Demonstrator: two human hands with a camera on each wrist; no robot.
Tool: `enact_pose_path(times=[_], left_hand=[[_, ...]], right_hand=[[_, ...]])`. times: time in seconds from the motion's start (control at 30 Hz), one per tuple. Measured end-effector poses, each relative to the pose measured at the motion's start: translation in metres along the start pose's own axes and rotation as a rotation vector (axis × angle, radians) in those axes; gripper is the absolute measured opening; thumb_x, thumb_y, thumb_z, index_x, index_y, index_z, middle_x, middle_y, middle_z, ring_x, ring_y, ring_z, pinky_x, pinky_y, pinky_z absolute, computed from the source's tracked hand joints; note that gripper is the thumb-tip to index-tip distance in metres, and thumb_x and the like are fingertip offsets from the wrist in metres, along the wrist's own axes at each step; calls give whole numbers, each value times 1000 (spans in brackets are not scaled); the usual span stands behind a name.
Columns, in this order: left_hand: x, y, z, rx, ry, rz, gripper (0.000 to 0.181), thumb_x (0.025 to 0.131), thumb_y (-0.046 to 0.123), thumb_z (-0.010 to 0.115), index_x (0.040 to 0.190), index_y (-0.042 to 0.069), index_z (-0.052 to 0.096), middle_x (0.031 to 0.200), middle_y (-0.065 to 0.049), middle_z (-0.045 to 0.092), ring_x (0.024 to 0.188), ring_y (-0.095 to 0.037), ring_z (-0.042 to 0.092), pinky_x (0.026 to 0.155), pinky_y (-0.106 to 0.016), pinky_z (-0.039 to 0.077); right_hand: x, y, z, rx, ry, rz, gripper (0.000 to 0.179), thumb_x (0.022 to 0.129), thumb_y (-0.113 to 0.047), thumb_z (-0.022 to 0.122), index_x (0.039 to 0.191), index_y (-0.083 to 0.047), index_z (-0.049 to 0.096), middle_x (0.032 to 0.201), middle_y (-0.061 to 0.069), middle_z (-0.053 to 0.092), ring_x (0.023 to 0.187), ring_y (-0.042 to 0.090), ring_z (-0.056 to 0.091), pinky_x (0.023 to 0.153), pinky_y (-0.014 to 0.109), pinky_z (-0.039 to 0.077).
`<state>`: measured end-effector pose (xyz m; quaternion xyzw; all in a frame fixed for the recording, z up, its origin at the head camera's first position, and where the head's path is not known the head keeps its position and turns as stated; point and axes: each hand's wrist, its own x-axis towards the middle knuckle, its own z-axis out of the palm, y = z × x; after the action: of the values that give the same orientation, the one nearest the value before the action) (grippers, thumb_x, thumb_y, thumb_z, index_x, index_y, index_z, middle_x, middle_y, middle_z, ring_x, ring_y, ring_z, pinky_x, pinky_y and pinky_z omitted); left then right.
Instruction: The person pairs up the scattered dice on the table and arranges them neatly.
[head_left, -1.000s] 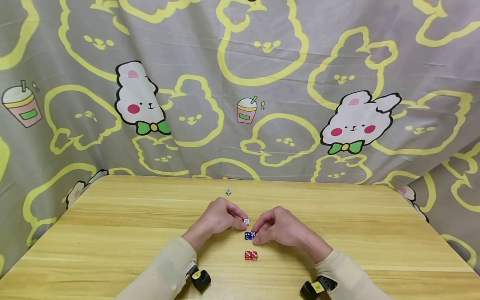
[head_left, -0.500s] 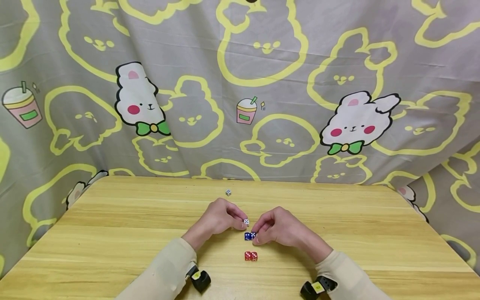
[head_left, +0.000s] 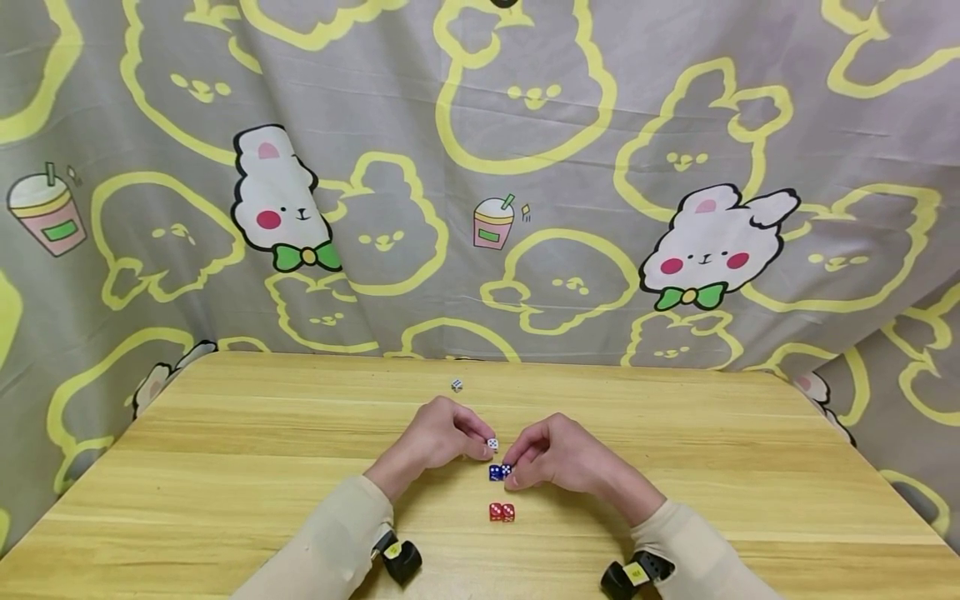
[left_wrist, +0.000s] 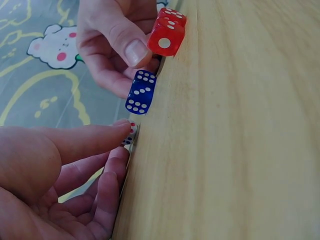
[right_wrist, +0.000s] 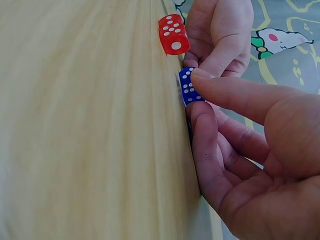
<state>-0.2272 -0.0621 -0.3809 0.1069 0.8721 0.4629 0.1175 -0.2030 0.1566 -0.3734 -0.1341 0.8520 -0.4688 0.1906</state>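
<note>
Between thumb and fingers, my left hand [head_left: 442, 433] pinches a white die [head_left: 492, 444] on the wooden table [head_left: 225, 467]. In the left wrist view that white die [left_wrist: 132, 131] is partly covered by the thumb. My right hand [head_left: 562, 454] pinches the right one of two blue dice [head_left: 495, 472] that sit side by side, just nearer the body than the white die. The right wrist view has thumb and finger at the blue die's [right_wrist: 188, 87] edges. Closer to me, two red dice [head_left: 502, 512] stand together, untouched.
Another white die [head_left: 457, 385] lies by itself toward the back of the table. Behind the table hangs a grey curtain [head_left: 405, 108] with yellow outlines and cartoon rabbits. Black wrist cameras [head_left: 401, 561] are strapped over both beige sleeves [head_left: 330, 533].
</note>
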Motion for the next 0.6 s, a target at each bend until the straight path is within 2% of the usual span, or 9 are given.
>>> enact_pose_path(times=[0.13, 0.43, 0.6], left_hand=[[1, 0, 1, 2, -4, 10, 12, 80, 13, 93, 89, 14, 85, 81, 2, 80, 79, -8, 68, 75, -23, 52], [1, 1, 1, 0, -6, 10, 12, 80, 12, 92, 89, 13, 84, 80, 2, 79, 78, -8, 67, 73, -23, 51], [0, 1, -1, -1, -5, 12, 11, 80, 11, 92, 88, 12, 84, 80, 2, 79, 78, -9, 66, 72, -23, 50]], right_hand=[[0, 1, -2, 9, 2, 18, 21, 81, -15, 92, 97, -8, 81, 82, 0, 76, 77, 12, 62, 66, 22, 47], [1, 4, -5, 62, -25, 3, 26, 85, -17, 89, 106, -5, 79, 85, 3, 77, 73, 14, 67, 68, 27, 57], [1, -1, -9, 64, 5, -16, 31, 87, -19, 88, 110, -2, 77, 83, 4, 75, 72, 15, 68, 67, 30, 61]])
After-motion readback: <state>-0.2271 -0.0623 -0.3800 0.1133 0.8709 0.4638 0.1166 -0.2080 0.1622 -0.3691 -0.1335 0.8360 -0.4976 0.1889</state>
